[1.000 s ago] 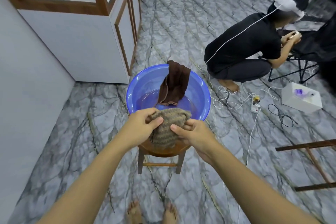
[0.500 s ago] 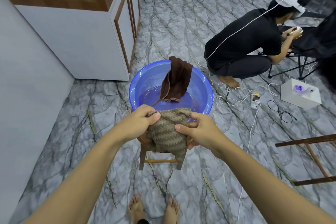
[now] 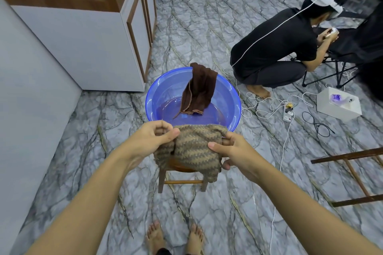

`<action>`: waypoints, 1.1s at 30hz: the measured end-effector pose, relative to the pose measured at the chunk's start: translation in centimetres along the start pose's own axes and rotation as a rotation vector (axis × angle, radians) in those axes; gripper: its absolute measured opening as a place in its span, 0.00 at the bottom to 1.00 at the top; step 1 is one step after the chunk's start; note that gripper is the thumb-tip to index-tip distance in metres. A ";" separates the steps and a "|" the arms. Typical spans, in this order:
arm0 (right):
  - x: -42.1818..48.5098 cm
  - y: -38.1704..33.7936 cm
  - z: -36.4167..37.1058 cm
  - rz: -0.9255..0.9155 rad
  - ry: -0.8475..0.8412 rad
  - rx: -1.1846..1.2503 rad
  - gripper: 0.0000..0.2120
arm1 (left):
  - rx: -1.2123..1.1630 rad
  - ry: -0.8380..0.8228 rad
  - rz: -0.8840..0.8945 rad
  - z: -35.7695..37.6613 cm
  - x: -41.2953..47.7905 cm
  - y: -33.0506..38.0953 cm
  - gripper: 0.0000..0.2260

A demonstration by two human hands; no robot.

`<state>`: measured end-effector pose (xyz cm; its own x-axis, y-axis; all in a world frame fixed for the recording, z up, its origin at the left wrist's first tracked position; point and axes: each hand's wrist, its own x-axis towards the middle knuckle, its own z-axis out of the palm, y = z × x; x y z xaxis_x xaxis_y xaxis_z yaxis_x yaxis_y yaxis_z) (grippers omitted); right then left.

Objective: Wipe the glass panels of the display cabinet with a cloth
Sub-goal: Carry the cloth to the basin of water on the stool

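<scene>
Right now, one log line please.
left hand: grips zigzag cloth | right hand: grips zigzag cloth | brown cloth: over blue basin rim

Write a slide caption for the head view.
Left hand and right hand hold a patterned cloth near a blue basin.

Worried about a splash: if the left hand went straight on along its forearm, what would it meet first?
Past the patterned cloth it grips, the left hand would likely meet the near rim of the blue basin; depth is unclear, so it might pass above it.
</scene>
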<state>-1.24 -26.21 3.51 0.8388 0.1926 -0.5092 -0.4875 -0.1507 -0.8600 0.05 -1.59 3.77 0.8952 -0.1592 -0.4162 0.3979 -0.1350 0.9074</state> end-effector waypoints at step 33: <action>3.4 0.6 -0.8 -0.579 0.017 -1.314 0.29 | 1.132 0.032 0.750 0.2 2.3 -3.9 0.15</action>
<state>1.47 -26.45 1.28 0.8457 0.5250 -0.0960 0.4820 -0.8285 -0.2849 0.51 -1.65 -0.75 0.8318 -0.5289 0.1684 -0.5513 -0.7516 0.3622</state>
